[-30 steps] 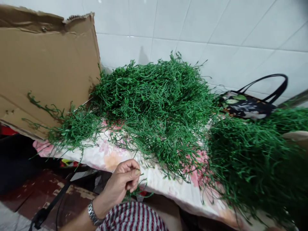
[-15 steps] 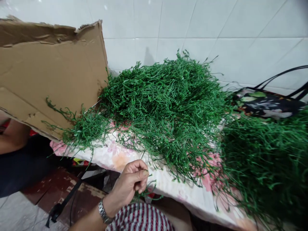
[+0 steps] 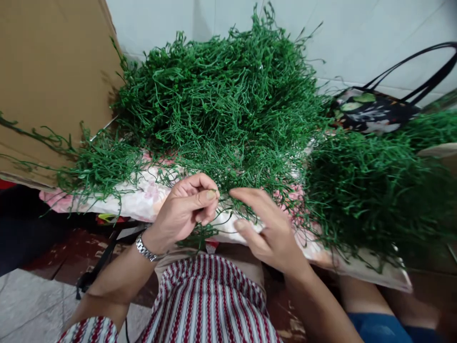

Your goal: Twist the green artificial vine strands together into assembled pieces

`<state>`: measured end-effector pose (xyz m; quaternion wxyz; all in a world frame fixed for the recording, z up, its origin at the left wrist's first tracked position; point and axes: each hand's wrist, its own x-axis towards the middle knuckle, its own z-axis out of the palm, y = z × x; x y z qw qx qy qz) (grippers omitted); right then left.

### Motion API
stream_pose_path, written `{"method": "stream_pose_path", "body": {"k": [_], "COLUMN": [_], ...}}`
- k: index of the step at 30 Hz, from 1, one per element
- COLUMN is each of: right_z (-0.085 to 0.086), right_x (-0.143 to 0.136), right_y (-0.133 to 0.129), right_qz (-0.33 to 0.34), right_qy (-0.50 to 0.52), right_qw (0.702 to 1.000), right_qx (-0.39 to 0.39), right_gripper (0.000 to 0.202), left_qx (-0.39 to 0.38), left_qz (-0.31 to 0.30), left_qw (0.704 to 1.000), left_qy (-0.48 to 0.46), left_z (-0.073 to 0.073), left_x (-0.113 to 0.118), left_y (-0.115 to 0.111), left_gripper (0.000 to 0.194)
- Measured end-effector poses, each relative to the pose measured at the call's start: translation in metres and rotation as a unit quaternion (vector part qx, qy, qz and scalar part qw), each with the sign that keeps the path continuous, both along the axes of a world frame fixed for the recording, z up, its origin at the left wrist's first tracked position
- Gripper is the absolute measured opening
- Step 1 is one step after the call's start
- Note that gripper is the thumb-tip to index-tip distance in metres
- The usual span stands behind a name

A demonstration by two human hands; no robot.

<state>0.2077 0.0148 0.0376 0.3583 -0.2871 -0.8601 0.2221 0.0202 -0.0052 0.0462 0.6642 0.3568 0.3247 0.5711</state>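
Observation:
A large heap of thin green artificial stems (image 3: 221,95) lies on a floral cloth (image 3: 143,193). In front of the heap, my left hand (image 3: 191,205), with a metal watch at the wrist, pinches a thin green stem between thumb and forefinger. Just to its right is my right hand (image 3: 266,224), its thumb and forefinger apart and nothing visible between them. The two hands do not touch. More green stems (image 3: 203,233) hang below my left hand near the cloth's edge.
A cardboard sheet (image 3: 53,81) stands at the left, with a small clump of stems (image 3: 103,162) beside it. At the right are a second green heap (image 3: 371,186) and a floral black bag (image 3: 374,109). Another person's knees (image 3: 367,300) show at the lower right.
My right hand has come into view beside my left. The view has tipped downward and shifted, so the heap appears higher and more of my lap shows.

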Motion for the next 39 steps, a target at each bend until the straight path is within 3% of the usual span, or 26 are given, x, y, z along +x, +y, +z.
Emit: {"method": "stream_pose_path", "body": {"k": [5, 10, 15, 20, 25, 28, 32, 39], "right_z": [-0.023, -0.033, -0.035, -0.042, -0.044, -0.043, -0.045, -0.053], "right_x": [-0.02, -0.027, -0.025, -0.024, -0.023, -0.02, -0.018, -0.021], "right_y": [0.003, 0.001, 0.002, 0.001, -0.003, -0.002, 0.002, -0.001], "right_qz": [0.058, 0.039, 0.024, 0.008, -0.013, -0.022, -0.005, 0.059], "right_qy": [-0.06, 0.007, 0.051, 0.031, 0.02, 0.046, 0.051, 0.046], "right_qw": [0.996, 0.999, 0.997, 0.999, 1.0, 0.998, 0.998, 0.997], "right_qx": [-0.016, -0.03, -0.053, -0.037, -0.018, -0.019, -0.02, -0.024], "right_gripper": [0.02, 0.021, 0.021, 0.022, 0.016, 0.013, 0.023, 0.01], "left_qx": [0.024, 0.053, 0.08, 0.038, 0.004, -0.012, 0.006, 0.012], "left_qz": [0.04, 0.06, 0.16, 0.078, 0.099, 0.102, 0.088, 0.013], "left_qw": [0.999, 0.996, 0.971, 0.956, 0.975, 0.982, 0.973, 0.96], "left_qy": [0.026, 0.045, 0.158, 0.281, 0.198, 0.161, 0.213, 0.278], "left_z": [0.005, -0.001, -0.017, -0.035, -0.046, -0.049, -0.052, -0.049], "left_x": [0.008, 0.012, 0.003, -0.003, 0.005, 0.006, 0.007, 0.004], "left_y": [0.011, 0.019, 0.007, -0.014, -0.021, -0.022, -0.026, -0.03], "left_gripper": [0.016, 0.008, 0.024, 0.021, 0.011, 0.01, 0.009, 0.012]}}
